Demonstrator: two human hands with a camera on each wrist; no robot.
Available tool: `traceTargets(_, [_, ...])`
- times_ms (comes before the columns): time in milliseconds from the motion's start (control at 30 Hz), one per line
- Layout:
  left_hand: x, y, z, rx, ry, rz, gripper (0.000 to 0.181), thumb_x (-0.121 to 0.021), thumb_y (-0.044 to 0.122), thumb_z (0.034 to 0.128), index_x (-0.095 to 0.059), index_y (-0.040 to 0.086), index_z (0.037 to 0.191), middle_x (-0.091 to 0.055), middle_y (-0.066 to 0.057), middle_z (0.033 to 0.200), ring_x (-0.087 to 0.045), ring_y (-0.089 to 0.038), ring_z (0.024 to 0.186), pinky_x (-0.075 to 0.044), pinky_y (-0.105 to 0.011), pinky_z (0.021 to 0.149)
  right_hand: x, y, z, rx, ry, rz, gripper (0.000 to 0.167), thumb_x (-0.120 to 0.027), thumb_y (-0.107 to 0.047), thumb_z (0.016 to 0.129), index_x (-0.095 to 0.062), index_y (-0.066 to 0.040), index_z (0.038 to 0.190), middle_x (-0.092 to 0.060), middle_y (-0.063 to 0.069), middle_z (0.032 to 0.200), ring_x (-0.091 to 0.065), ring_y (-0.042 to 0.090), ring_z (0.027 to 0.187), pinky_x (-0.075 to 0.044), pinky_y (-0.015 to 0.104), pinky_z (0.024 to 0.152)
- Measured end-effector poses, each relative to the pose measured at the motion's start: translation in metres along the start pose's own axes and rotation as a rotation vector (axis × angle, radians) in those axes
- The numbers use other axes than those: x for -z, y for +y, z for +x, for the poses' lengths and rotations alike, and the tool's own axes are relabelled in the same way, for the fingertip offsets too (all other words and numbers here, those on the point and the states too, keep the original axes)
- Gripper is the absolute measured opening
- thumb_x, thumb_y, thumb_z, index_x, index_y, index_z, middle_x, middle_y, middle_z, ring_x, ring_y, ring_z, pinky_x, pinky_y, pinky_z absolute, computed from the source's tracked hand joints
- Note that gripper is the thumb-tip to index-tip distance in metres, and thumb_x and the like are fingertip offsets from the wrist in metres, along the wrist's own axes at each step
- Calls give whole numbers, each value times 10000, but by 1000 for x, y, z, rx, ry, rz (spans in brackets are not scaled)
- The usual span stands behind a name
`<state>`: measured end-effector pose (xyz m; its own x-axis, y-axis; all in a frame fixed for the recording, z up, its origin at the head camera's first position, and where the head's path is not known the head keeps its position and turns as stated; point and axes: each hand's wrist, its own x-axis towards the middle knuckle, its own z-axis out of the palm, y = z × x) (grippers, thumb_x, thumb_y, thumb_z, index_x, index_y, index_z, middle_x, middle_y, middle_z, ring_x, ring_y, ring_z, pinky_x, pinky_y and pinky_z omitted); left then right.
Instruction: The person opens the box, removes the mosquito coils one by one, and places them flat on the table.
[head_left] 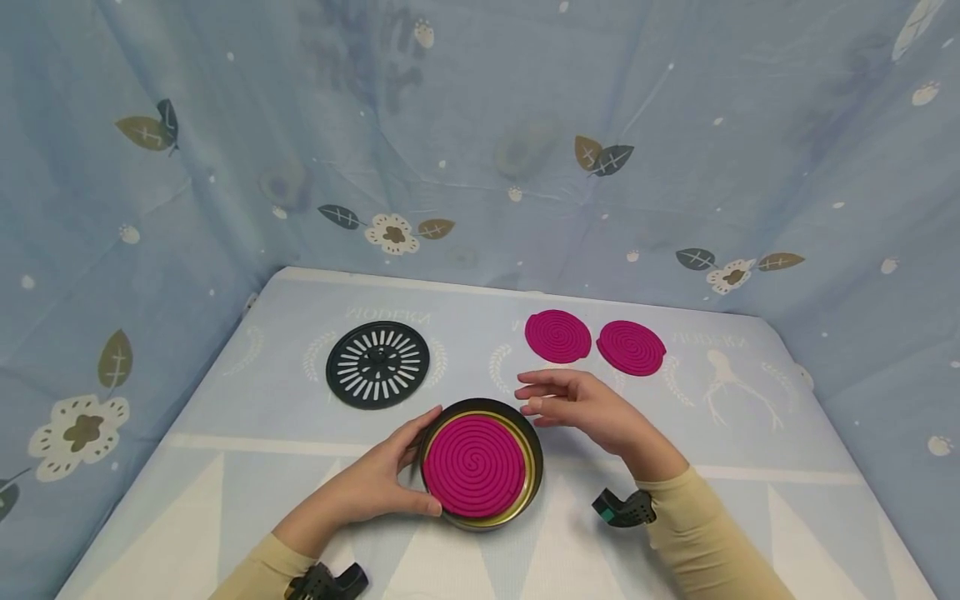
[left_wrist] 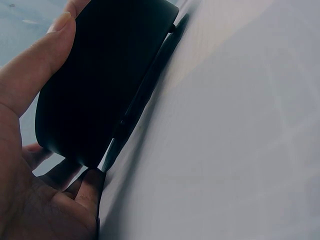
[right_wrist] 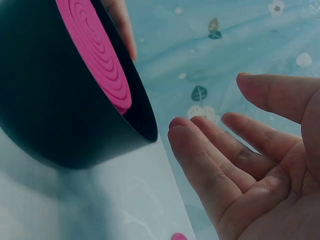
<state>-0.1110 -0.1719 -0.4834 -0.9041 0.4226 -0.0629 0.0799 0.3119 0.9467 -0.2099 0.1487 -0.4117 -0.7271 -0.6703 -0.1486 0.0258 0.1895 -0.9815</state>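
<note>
A round black mosquito coil tin [head_left: 537, 487] with a gold-coloured inside is at the near middle of the table. Inside it lies a magenta mosquito coil [head_left: 475, 465], flat and wound in a spiral. My left hand [head_left: 378, 482] grips the tin's left side, thumb at the near edge and fingers round the far side; in the left wrist view some fingertips reach the lower edge of the tin [left_wrist: 100, 85]. Just right of the tin, my right hand [head_left: 573, 406] is held apart from it with relaxed fingers and nothing in them.
Two more magenta coils, a left one [head_left: 558, 337] and a right one [head_left: 632, 347], lie side by side behind my right hand. A black slotted lid [head_left: 378, 365] lies at the back left. Patterned blue cloth [head_left: 480, 150] hangs behind the table and at its sides.
</note>
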Motion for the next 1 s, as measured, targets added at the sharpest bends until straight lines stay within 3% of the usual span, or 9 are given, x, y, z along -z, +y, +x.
traceTargets(367, [0, 0, 0, 0, 0, -3, 1226, -953, 368, 611, -223, 218, 1584, -244, 84, 1590, -291, -98, 1424, -311, -224, 1133, -16, 8, 6, -17, -95, -11, 527, -637, -148, 972, -466, 33, 1435, -573, 221, 1337, -553, 377, 1227, -536, 412, 978])
traceTargets(600, [-1, 0, 0, -4, 0, -10, 1218, -953, 355, 617, -224, 216, 1583, -246, 89, 1589, -279, -91, 1428, -310, -224, 1134, -25, 7, 6, -5, -108, -69, 549, -662, -195, 964, -475, -11, 1447, -576, 172, 1353, -539, 315, 1258, -539, 355, 971])
traceTargets(1000, [-1, -2, -1, 3, -1, -16, 1213, -948, 370, 625, -213, 261, 1583, -243, 82, 1589, -330, -117, 1410, -321, -222, 1128, -32, 1, 3, 5, -118, -93, 551, -660, -177, 962, -470, -33, 1458, -577, 183, 1340, -601, 309, 1174, -564, 336, 924])
